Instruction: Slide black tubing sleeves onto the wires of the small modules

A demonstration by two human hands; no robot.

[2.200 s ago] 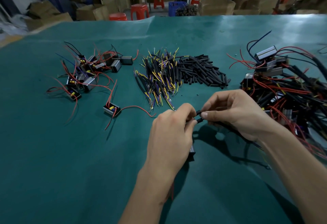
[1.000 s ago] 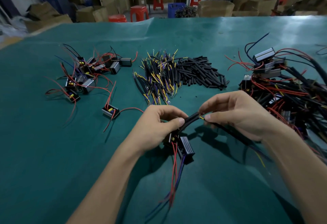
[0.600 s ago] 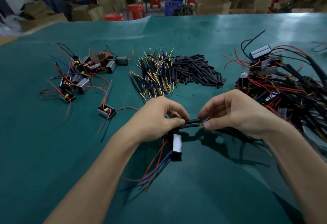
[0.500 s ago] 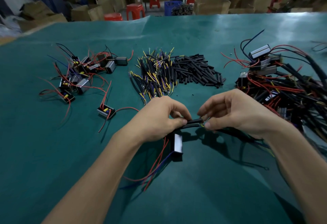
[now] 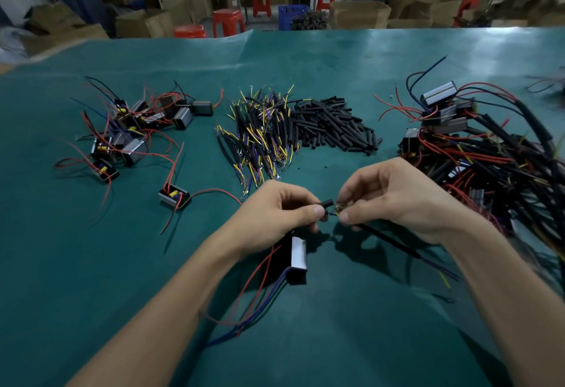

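Since a moment ago, the two hands have pulled a little apart, and the short black sleeve (image 5: 326,203) now pokes out past the left thumb instead of lying in one line with the right hand's cable.

Biggest of all is the green table (image 5: 91,279). On its right side lies a big tangle of finished modules (image 5: 477,154) with sleeved wires. On the left lies a smaller bunch of bare modules (image 5: 134,132) with red wires. In the middle sit a pile of wire bundles (image 5: 260,135) and, just beside it, a heap of loose black sleeves (image 5: 330,126).

Next come the hands. The left hand (image 5: 275,215) pinches the short sleeve between thumb and finger. The right hand (image 5: 394,200) pinches the wire tips (image 5: 337,209), close to the sleeve's open end. A long black cable (image 5: 391,244) runs from under the right hand down to the table.

Below the left hand hangs the small module (image 5: 298,259), with red and blue wires (image 5: 256,298) trailing toward the person.

To do this step well, I think the wire tips should be held tight together and straight, so none bends. Then the sleeve's mouth should be lined up with them and pushed on gently.
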